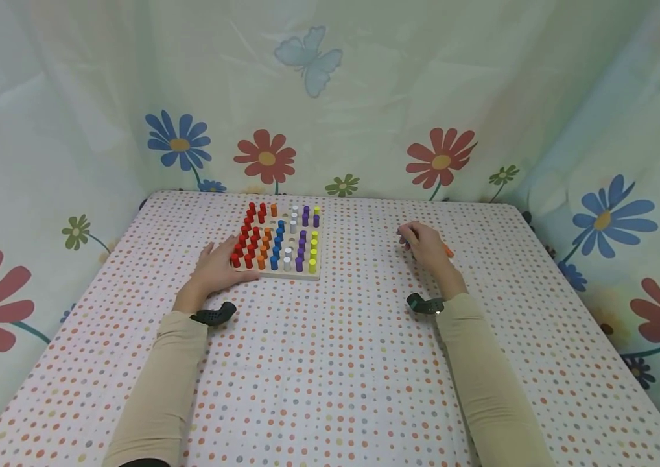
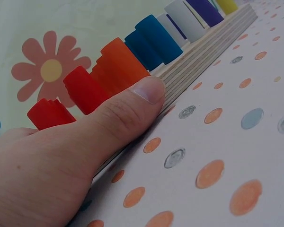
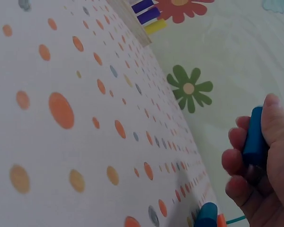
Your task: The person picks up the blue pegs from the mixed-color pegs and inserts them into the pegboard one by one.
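A wooden pegboard (image 1: 281, 275) lies left of centre on the table, with upright pegs in red, orange, blue, white, purple and yellow columns. Some holes in the orange, blue and white columns are bare. My left hand (image 1: 213, 267) holds the board by its near left corner, the thumb (image 2: 118, 118) along the front edge beside the red and orange pegs. Over to the right, my right hand (image 1: 426, 248) pinches a blue peg (image 3: 254, 137) between thumb and fingers, above the table. Beneath that hand are another blue peg (image 3: 207, 215) and an orange peg (image 1: 448, 251).
A white tablecloth (image 1: 330, 363) with coloured dots covers the table. Behind and at both sides hangs a pale curtain (image 1: 365, 97) printed with flowers and a butterfly. Dark bands (image 1: 425, 303) sit on both wrists.
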A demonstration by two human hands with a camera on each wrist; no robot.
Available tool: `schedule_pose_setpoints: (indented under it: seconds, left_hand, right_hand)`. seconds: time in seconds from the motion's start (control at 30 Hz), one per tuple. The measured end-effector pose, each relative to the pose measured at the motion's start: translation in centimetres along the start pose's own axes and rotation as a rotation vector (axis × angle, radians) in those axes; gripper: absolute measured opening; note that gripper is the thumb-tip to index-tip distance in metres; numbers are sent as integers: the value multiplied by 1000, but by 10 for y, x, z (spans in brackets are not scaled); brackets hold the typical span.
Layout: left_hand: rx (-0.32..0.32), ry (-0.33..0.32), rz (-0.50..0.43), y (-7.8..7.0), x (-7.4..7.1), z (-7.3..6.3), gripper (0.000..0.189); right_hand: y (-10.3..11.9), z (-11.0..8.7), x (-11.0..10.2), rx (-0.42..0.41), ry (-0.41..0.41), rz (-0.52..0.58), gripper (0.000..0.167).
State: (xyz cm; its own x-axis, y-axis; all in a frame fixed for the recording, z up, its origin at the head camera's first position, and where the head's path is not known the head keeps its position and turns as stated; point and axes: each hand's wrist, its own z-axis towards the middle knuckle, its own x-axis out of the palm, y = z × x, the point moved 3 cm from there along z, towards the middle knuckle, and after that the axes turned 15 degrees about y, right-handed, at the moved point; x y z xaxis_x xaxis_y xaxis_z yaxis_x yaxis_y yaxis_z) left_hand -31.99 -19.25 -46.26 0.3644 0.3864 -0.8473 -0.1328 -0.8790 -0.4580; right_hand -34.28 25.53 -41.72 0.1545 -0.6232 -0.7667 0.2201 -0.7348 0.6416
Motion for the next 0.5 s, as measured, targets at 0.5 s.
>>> schedule_pose_setpoints:
  seconds: [0.5]
  left_hand:
    - [4,-4,7,1,0,0,129]
  right_hand:
    - [5,7,17,33,102,69,31]
